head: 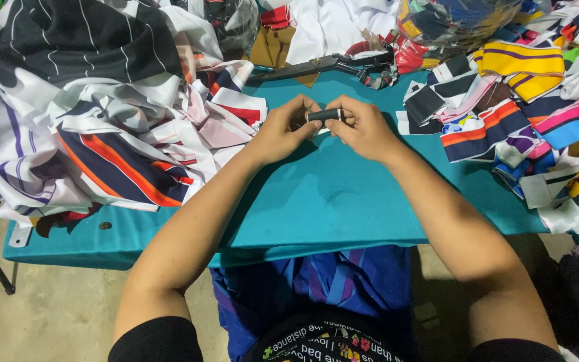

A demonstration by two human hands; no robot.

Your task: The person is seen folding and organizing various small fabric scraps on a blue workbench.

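Observation:
My left hand (285,129) and my right hand (363,127) meet over the middle of a teal table (330,201). Both pinch a small dark cylindrical object (323,115) with a pale metal end, held level between the fingertips. The left fingers grip its left end and the right fingers wrap its right end. What the object is exactly I cannot tell. Large black-handled scissors (316,66) lie on the table just beyond my hands.
A big heap of striped fabric (102,121) covers the left side of the table. Several folded striped strips (504,114) in many colours pile up on the right. Blue cloth (323,281) lies in my lap below the near table edge.

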